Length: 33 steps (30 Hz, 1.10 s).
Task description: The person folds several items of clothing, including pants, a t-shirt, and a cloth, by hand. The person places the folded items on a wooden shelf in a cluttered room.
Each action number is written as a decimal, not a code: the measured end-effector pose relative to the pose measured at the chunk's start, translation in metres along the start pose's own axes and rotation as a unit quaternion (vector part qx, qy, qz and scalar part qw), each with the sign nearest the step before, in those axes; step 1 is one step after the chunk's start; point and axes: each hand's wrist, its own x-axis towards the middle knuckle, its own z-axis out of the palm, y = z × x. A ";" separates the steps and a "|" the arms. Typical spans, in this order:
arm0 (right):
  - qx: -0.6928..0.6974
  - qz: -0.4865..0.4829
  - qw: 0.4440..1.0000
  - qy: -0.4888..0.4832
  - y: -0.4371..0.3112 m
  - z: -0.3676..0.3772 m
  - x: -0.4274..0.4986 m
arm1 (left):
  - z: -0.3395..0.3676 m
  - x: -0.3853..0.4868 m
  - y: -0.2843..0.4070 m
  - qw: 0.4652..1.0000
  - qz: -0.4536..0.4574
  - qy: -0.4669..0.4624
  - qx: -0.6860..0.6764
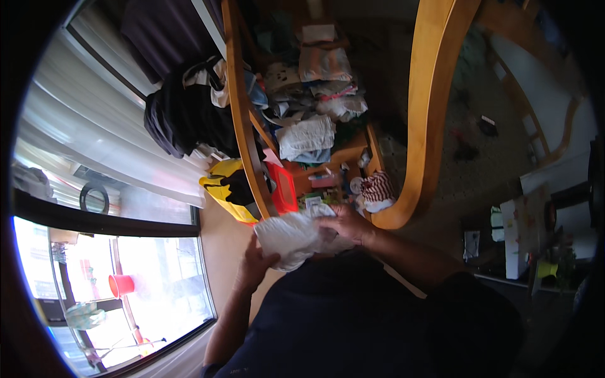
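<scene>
A crumpled white cloth or soft sheet (288,236) is held between my two hands, close to my chest. My left hand (257,262) grips its left edge, the thumb lying on top. With the fingers bent over its right part, my right hand (345,223) holds the other side near a small printed patch. Just beyond the hands lie a red plastic tray or lid (283,186) and a red-and-white striped cloth (377,186). Farther off, a folded white cloth (307,137) rests on a pile of clothes and bags.
Curved wooden rails (420,118) flank the pile on the right and left (243,118). A yellow bag (227,191) and a dark garment (184,113) are outside the left rail. White curtains (108,108) and a bright window (165,283) stand at the left.
</scene>
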 end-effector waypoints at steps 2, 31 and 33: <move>-0.096 -0.031 0.992 0.075 -0.004 0.003 -0.005 | -0.006 0.008 0.006 0.998 0.002 0.061 -0.024; -0.081 -0.063 0.991 0.089 -0.003 -0.036 -0.061 | -0.002 0.046 0.071 0.957 0.080 -0.102 0.258; -0.256 -0.163 0.942 0.144 -0.007 -0.033 -0.055 | 0.009 0.056 0.078 0.971 0.077 -0.039 0.224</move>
